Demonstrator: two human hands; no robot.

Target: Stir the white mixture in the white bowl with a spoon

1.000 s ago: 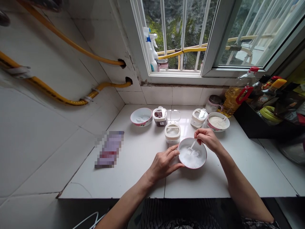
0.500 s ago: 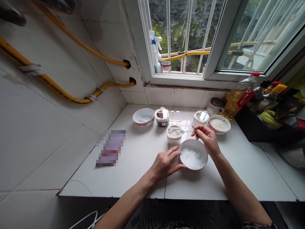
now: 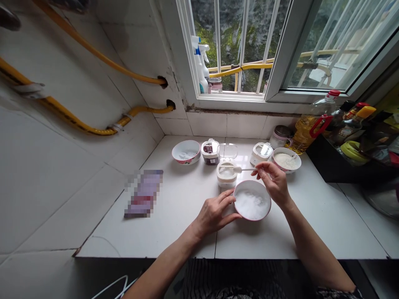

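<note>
My left hand grips the left rim of a bowl with a pink edge, thumb low on its side. Coarse white grains, like salt or sugar, lie in that bowl. In my right hand the thin handle of a small white spoon is pinched between thumb and fingers. The spoon's head is at the right rim of an open seasoning jar, which holds white grains. The jar's clear lid is flipped up behind it.
A white bowl and a jar with dark contents stand behind on the left. On the right are a closed jar, a bowl of pale powder, an oil bottle and a black bottle box. A blurred purple packet lies left.
The spoon has risen slightly from the jar opening to its right rim. My left hand still steadies the bowl. The whole view has shifted a little.
</note>
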